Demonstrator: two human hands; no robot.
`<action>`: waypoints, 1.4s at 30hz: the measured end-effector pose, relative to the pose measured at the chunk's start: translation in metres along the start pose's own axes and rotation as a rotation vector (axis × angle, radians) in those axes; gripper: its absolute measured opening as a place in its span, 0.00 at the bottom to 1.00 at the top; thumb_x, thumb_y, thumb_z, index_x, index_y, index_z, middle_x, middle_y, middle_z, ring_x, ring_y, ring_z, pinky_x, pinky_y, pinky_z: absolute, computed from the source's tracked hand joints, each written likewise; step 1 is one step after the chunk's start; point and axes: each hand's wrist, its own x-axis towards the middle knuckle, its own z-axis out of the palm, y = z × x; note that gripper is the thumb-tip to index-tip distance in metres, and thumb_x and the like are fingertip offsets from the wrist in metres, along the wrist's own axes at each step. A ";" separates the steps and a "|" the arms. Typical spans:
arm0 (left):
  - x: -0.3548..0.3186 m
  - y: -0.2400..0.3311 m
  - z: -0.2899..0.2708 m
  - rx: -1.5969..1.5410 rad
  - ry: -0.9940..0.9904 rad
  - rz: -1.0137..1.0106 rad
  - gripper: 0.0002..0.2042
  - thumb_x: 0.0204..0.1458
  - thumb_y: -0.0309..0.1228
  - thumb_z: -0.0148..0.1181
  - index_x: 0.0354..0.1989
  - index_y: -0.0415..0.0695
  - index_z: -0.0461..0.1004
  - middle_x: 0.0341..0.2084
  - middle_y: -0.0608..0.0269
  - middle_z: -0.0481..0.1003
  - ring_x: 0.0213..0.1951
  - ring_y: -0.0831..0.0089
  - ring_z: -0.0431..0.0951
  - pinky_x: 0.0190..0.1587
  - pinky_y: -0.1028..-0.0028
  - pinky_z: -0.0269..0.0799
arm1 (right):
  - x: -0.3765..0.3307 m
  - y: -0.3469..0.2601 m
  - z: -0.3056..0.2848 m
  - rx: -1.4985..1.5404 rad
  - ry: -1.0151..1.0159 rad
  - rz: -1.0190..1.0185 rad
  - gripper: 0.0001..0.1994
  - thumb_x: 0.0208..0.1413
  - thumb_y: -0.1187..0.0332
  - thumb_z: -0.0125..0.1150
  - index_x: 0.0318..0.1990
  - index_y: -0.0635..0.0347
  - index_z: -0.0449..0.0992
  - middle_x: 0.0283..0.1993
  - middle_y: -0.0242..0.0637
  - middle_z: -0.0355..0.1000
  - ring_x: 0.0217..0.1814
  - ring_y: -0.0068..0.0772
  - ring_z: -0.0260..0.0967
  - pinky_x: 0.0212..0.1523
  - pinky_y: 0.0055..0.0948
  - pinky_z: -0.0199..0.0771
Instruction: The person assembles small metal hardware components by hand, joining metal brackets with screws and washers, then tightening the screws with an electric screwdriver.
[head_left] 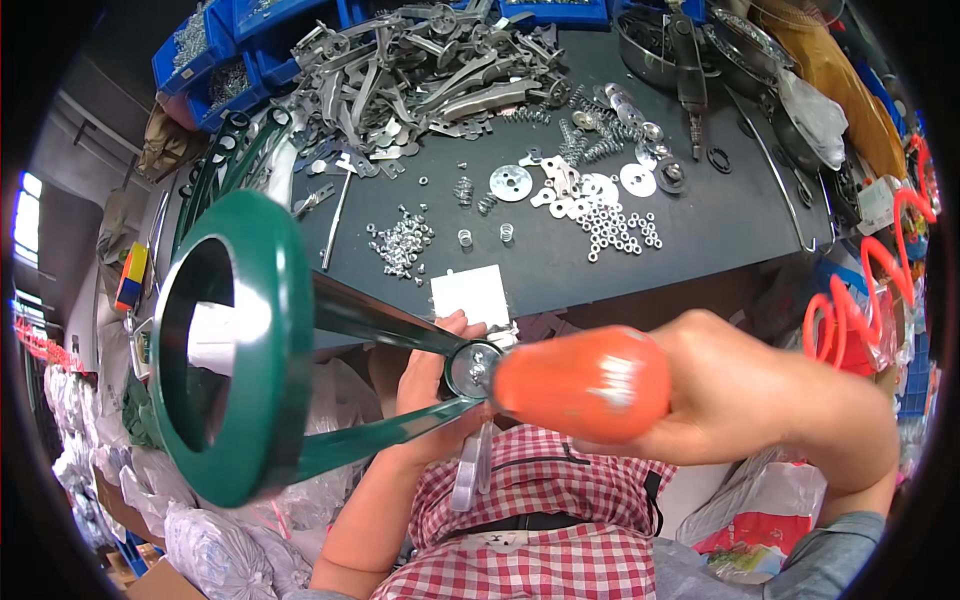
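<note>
Closest to you, your right hand (740,385) has its fingers wrapped tight round an orange-handled screwdriver (585,385), tip set on the pivot (472,368) of the green ring-handled tool (235,345) held above your lap. Your left hand (430,375) pinches that joint from behind. I'd judge fastening is midway: nuts (620,232), springs (590,145) and grey metal arms (440,75) lie unused on the tabletop (700,225).
</note>
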 end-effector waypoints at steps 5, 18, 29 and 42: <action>-0.004 0.008 0.006 -0.340 0.049 -0.236 0.33 0.39 0.32 0.65 0.54 0.40 0.58 0.46 0.55 0.67 0.50 0.65 0.67 0.52 0.66 0.63 | 0.025 -0.035 -0.017 -0.178 -0.176 0.195 0.14 0.46 0.60 0.57 0.36 0.62 0.73 0.22 0.47 0.71 0.26 0.47 0.70 0.29 0.37 0.71; -0.002 0.003 0.012 -0.091 0.099 -0.019 0.31 0.46 0.35 0.61 0.57 0.39 0.53 0.50 0.56 0.64 0.50 0.66 0.67 0.51 0.66 0.63 | 0.053 -0.088 -0.036 -0.405 -0.441 0.452 0.19 0.48 0.54 0.50 0.31 0.63 0.75 0.26 0.45 0.72 0.30 0.46 0.71 0.30 0.42 0.71; -0.003 0.014 0.011 -0.516 -0.030 -0.422 0.33 0.41 0.35 0.65 0.55 0.40 0.56 0.48 0.57 0.66 0.49 0.64 0.67 0.51 0.67 0.63 | 0.010 -0.056 -0.036 -0.215 -0.142 0.323 0.16 0.45 0.59 0.58 0.36 0.63 0.74 0.25 0.44 0.72 0.29 0.43 0.72 0.31 0.36 0.71; -0.002 -0.002 0.004 -0.076 0.045 0.030 0.40 0.33 0.35 0.72 0.55 0.34 0.56 0.46 0.50 0.68 0.49 0.64 0.70 0.50 0.70 0.65 | -0.049 0.182 -0.057 -0.786 1.100 0.604 0.24 0.37 0.62 0.66 0.45 0.56 0.69 0.36 0.44 0.71 0.38 0.50 0.69 0.38 0.41 0.68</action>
